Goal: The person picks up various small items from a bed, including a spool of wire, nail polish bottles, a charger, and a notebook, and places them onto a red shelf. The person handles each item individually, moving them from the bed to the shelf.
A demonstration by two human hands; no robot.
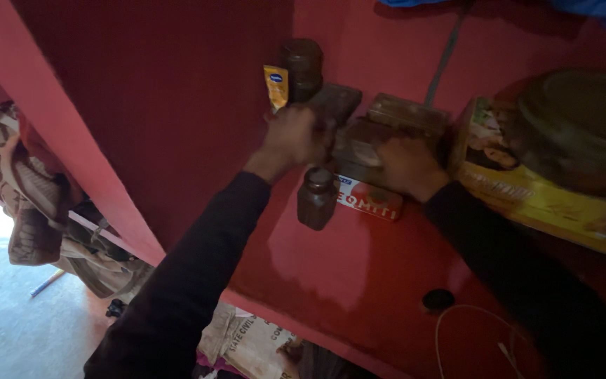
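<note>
Both my hands reach onto a red shelf (331,260). My left hand (294,137) is closed around a dusty brown box (337,102) at the back of the shelf. My right hand (407,165) rests on another dusty brown box (362,144), fingers curled over its edge. A third box (408,112) lies just behind. A small dark jar (316,198) stands below my left hand, and a red and white flat packet (369,198) lies under the boxes.
A tall dark jar (303,67) and a yellow tube (275,85) stand at the back. A yellow printed carton (548,196) with a round dark tin (580,130) on top sits right. A black cap (438,300) and white cable (471,326) lie near the front edge. Cloth (29,203) hangs left.
</note>
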